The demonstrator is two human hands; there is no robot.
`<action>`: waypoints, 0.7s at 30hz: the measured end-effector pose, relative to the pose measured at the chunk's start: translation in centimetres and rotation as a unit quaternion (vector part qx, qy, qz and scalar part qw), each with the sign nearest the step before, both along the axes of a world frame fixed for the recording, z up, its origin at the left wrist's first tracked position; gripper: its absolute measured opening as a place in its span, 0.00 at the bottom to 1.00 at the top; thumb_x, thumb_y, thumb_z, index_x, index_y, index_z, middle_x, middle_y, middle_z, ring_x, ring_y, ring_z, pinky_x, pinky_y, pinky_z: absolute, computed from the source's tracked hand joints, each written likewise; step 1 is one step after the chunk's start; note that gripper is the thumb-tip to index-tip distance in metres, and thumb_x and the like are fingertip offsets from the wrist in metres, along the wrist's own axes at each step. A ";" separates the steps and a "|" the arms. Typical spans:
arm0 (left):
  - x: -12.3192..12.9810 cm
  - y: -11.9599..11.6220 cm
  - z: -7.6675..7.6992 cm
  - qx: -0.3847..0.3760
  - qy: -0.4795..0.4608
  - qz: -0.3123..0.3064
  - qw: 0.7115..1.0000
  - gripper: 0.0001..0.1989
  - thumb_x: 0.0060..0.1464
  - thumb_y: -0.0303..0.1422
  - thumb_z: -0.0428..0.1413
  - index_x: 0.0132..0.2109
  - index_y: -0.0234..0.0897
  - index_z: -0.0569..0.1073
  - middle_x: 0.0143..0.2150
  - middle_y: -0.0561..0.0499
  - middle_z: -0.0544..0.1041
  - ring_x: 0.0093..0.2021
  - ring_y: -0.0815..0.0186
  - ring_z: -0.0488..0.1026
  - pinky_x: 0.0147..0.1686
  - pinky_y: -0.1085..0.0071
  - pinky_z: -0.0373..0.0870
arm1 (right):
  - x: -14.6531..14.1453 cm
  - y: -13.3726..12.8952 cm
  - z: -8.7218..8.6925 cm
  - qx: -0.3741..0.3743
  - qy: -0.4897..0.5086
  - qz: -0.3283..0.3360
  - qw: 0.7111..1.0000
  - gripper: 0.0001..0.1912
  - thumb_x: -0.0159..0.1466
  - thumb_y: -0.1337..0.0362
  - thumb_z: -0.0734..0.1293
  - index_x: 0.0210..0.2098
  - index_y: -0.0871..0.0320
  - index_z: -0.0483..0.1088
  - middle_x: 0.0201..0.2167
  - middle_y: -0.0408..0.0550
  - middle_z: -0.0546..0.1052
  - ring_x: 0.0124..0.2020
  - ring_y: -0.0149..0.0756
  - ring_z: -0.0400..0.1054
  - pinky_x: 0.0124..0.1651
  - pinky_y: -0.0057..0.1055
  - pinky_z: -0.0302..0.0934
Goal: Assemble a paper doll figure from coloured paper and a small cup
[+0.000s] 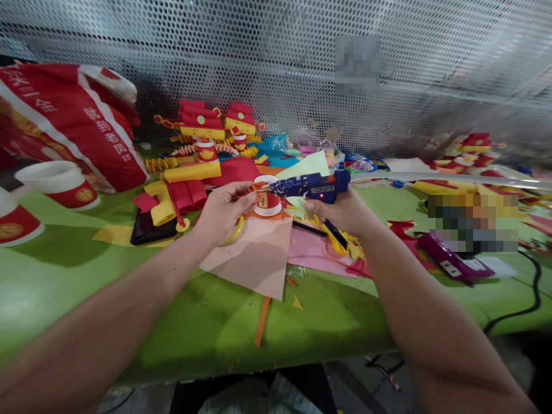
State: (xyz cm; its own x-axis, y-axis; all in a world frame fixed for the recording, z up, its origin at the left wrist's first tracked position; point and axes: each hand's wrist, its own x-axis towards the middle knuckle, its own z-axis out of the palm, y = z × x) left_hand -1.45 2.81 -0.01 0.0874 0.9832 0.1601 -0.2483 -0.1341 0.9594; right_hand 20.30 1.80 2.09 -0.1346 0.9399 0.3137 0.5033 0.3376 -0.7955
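Note:
My right hand is wrapped round a dark blue hot glue gun, whose small red light is lit. Its nozzle points left, at a small orange piece of paper pinched between the thumb and fingers of my left hand. Right by the nozzle tip and partly behind my left fingers stands a red and white paper cup. A peach sheet of paper lies below it. Yellow-handled scissors rest under my right hand, partly hidden.
Finished red and yellow paper figures stand at the back. On the left are white-and-red paper cups, a large red bag and a black phone. A purple device and a black cable lie on the right.

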 end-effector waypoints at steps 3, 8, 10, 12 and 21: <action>0.0 0.0 -0.1 0.005 0.004 -0.007 1.000 0.17 0.36 0.35 0.66 0.37 0.35 0.75 0.32 0.52 0.77 0.32 0.71 0.72 0.37 0.72 0.70 | -0.1 0.0 0.1 0.010 0.000 -0.006 1.000 0.24 0.42 0.45 0.71 0.26 0.60 0.71 0.15 0.40 0.67 0.19 0.28 0.59 0.24 0.28 0.57; 0.0 -0.1 0.0 0.003 0.001 -0.010 1.000 0.16 0.37 0.34 0.65 0.37 0.35 0.76 0.33 0.52 0.77 0.32 0.72 0.72 0.38 0.72 0.70 | -0.1 0.1 0.2 0.017 -0.003 -0.018 1.000 0.22 0.43 0.47 0.71 0.26 0.60 0.72 0.17 0.42 0.69 0.21 0.31 0.62 0.26 0.30 0.59; 0.0 -0.1 0.1 0.002 -0.006 -0.007 1.000 0.16 0.36 0.34 0.65 0.36 0.35 0.76 0.32 0.53 0.77 0.32 0.72 0.72 0.38 0.73 0.70 | 0.0 0.1 0.3 0.021 -0.001 -0.022 1.000 0.21 0.44 0.48 0.71 0.27 0.60 0.72 0.18 0.43 0.71 0.23 0.32 0.64 0.28 0.32 0.61; 0.0 0.0 0.1 -0.001 -0.014 -0.004 1.000 0.16 0.35 0.33 0.66 0.35 0.35 0.76 0.31 0.53 0.76 0.31 0.73 0.72 0.38 0.73 0.70 | 0.0 0.0 0.4 0.022 0.005 -0.014 1.000 0.20 0.44 0.49 0.71 0.27 0.59 0.72 0.20 0.44 0.72 0.24 0.34 0.66 0.30 0.33 0.62; 0.1 -0.3 0.3 -0.010 -0.007 -0.004 1.000 0.17 0.33 0.36 0.67 0.34 0.35 0.75 0.30 0.54 0.76 0.30 0.73 0.72 0.37 0.74 0.70 | 0.0 0.0 0.1 0.003 0.004 0.003 1.000 0.21 0.43 0.48 0.71 0.29 0.59 0.72 0.20 0.43 0.72 0.24 0.34 0.66 0.28 0.32 0.62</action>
State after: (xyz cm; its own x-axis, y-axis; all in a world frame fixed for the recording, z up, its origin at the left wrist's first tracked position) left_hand -1.35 2.47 0.28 0.0938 0.9854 0.1418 -0.2618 -0.1130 0.9585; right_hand 20.34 1.78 2.21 -0.1367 0.9370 0.3213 0.4945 0.3456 -0.7975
